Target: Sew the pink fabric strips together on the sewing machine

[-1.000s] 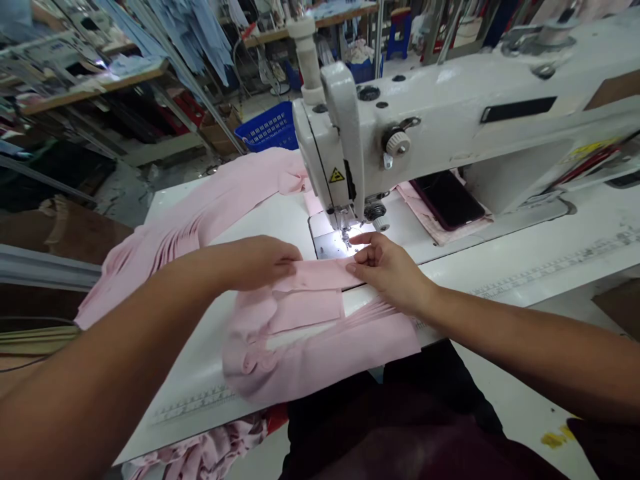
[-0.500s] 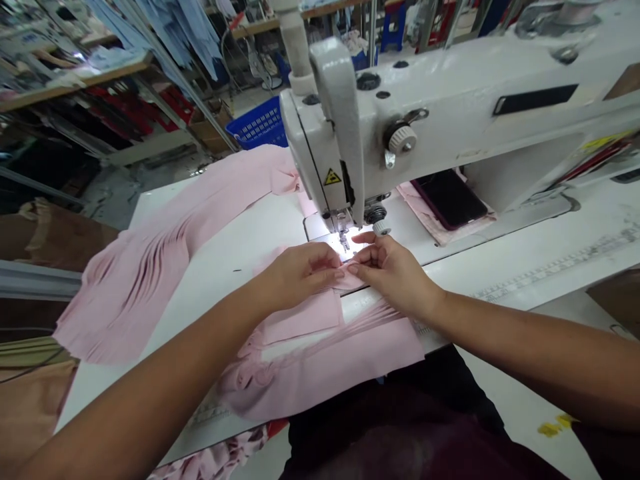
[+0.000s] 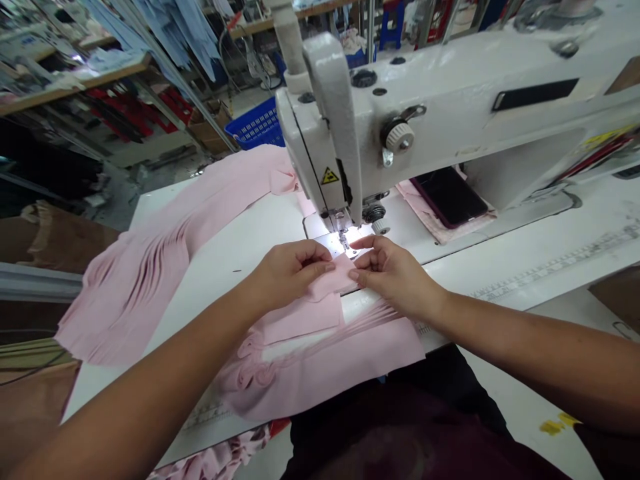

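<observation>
Between my hands is a small pink fabric piece (image 3: 336, 275), held flat just in front of the lit presser foot (image 3: 343, 240) of the sewing machine (image 3: 320, 147). My left hand (image 3: 295, 273) pinches its left side between thumb and fingers. On the other side, my right hand (image 3: 387, 270) grips the right edge, thumb on top, forefinger reaching close to the foot. Another pink fabric panel (image 3: 303, 319) lies under and in front of the held piece. Nearer my lap, a stack of pink strips (image 3: 340, 363) has curled ends at its left.
A fanned pile of pink fabric (image 3: 140, 273) covers the table's left part. A dark phone (image 3: 450, 197) rests on folded cloth under the machine arm. Behind the table stands a blue basket (image 3: 257, 125). A printed ruler (image 3: 555, 267) runs along the front edge.
The fabric between my hands was bunched and low; now it is spread flatter and raised toward the presser foot. My left hand has shifted slightly left, widening the gap between my hands.
</observation>
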